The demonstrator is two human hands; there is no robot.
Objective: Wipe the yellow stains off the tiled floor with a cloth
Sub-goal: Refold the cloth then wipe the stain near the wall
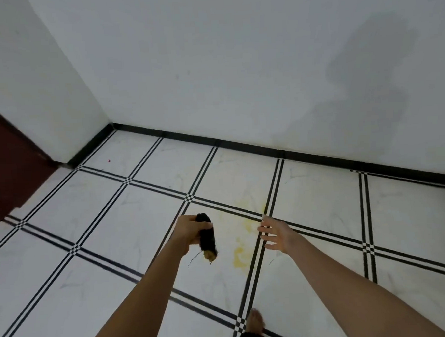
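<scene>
My left hand (189,232) grips a dark bunched cloth (208,239) that hangs down, its lower tip smeared yellow with a loose thread trailing. It is held in the air above the white tiled floor (111,225). Yellow stains (242,247) lie on the tile between my two hands, with a fainter patch (249,205) farther back near the black grout lines. My right hand (275,234) is stretched out to the right of the stains, fingers spread, holding nothing.
A white wall with a black skirting board (267,150) bounds the floor at the back. A dark brown door (7,169) stands at the left. My bare foot (255,321) rests on the tiles at the bottom. A tiny red speck (109,161) lies near the corner.
</scene>
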